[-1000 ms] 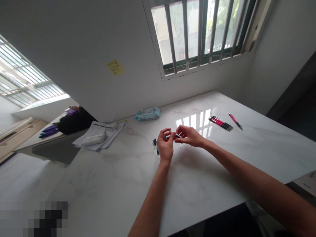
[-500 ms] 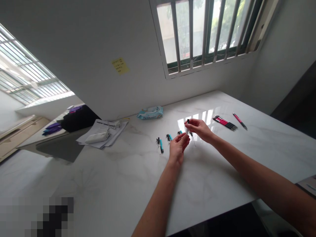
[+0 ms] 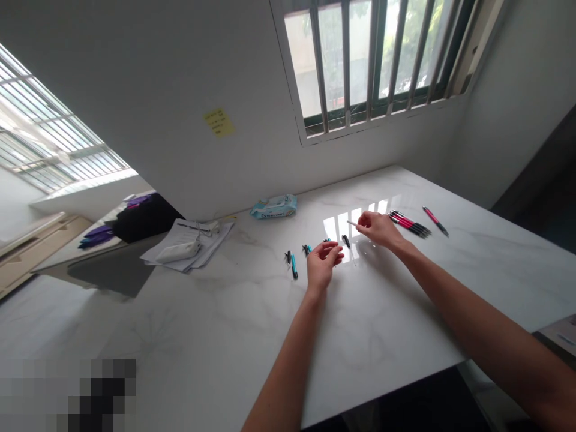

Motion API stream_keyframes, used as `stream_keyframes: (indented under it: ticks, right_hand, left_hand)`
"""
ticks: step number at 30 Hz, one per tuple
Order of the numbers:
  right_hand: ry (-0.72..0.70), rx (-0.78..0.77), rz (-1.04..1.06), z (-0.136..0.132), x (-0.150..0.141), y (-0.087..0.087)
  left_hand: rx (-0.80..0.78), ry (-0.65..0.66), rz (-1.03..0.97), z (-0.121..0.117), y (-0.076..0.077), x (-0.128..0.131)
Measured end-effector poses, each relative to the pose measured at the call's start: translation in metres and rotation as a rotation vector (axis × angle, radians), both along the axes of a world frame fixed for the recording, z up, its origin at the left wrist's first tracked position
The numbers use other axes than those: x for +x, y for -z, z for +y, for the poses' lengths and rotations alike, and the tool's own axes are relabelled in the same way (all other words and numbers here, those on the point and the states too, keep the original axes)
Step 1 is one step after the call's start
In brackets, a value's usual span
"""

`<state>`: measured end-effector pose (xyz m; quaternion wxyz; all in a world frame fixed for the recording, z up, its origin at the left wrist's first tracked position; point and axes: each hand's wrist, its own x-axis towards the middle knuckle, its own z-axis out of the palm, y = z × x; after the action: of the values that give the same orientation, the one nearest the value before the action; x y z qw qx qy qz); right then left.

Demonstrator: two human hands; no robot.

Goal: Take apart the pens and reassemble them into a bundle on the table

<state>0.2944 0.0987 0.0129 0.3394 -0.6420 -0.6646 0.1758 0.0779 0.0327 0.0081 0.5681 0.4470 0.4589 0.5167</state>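
My right hand (image 3: 378,229) is raised over the table, its fingers pinched on a slim whitish pen part (image 3: 352,223) that points left. Lower and to the left, my left hand (image 3: 321,264) hovers with loosely curled fingers apart; nothing shows in them. Between the hands lies a black pen piece (image 3: 345,241) with a thin pale rod beside it. Left of my left hand are a turquoise pen barrel (image 3: 294,266) and a small black pen part (image 3: 288,257). More black and turquoise parts (image 3: 306,249) lie close behind that hand, partly hidden by it.
Several red-and-black pens (image 3: 409,224) lie in a group on the right, with a single red pen (image 3: 435,221) beyond. A blue wipes pack (image 3: 273,206) rests by the wall. Papers (image 3: 216,243) with a white object (image 3: 177,251) lie at the left.
My hands, together on a whitish pen part with a black top, have separated. My right hand moved right with a slim whitish part, which now points left; my left hand let go.
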Motion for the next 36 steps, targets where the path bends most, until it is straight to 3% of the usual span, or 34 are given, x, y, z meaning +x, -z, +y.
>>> stream_keyframes:
  ticks: [5, 11, 14, 17, 23, 36]
  right_hand:
    - [-0.052, -0.174, -0.099, 0.003, 0.003, 0.009]
    - [-0.046, -0.218, -0.254, 0.004, 0.003, 0.009]
    - [-0.062, -0.23, -0.27, 0.003, 0.004, 0.007]
    - [-0.085, -0.231, -0.244, 0.003, 0.004, 0.005]
    - [-0.1, -0.247, -0.211, 0.005, 0.0, 0.004]
    - [-0.148, -0.278, -0.155, 0.003, -0.006, 0.004]
  left_hand:
    - [0.203, -0.004, 0.444, 0.009, -0.005, -0.002]
    - [0.43, 0.053, 1.137, 0.028, -0.028, 0.014]
    - [0.42, 0.103, 1.321, 0.039, -0.031, 0.023]
    - [0.397, 0.158, 1.42, 0.047, -0.025, 0.029]
    - [0.425, 0.136, 1.496, 0.05, -0.014, 0.033]
    - [0.438, 0.117, 1.512, 0.05, -0.015, 0.03]
